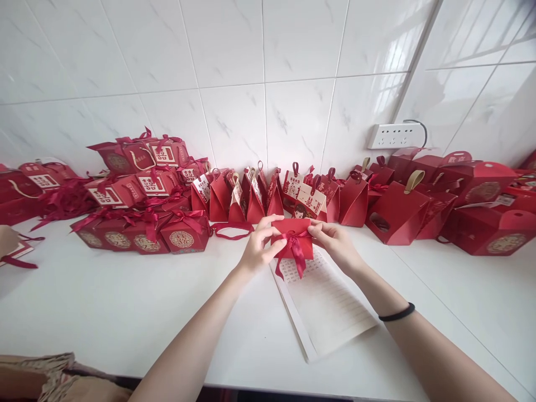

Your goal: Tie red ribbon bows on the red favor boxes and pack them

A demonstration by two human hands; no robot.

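Across the back of my view runs a wall of glossy white marbled tiles (234, 44), and below it spreads a smooth white tabletop (146, 312). On the left of it I have a stacked pile of dark red cardboard boxes (153, 184) with ribbons and gold or white panels. On the right sits a group of larger red cardboard boxes (477, 184), and between the two stands a row of upright, triangular red card boxes (220, 198) with loop handles. Nearer to me lies a pale, lined sheet of paper (335, 312) with writing near its top. A long white plastic power strip (397, 136) rests against the wall, behind the boxes.

My left hand (259, 245) grips one side, thumb on the front and fingers over the top edge; my right hand (333, 243) pinches the upper right corner. Between them is a small, flat red card packet (293, 224), over the top end of the paper; whether it touches the sheet I can't tell. A flat red ribbon loop (234, 237) lies left of it. A shiny crimson satin bow (298, 258) crosses the packet's front, tails hanging. A thin black band (397, 314) circles my right wrist.
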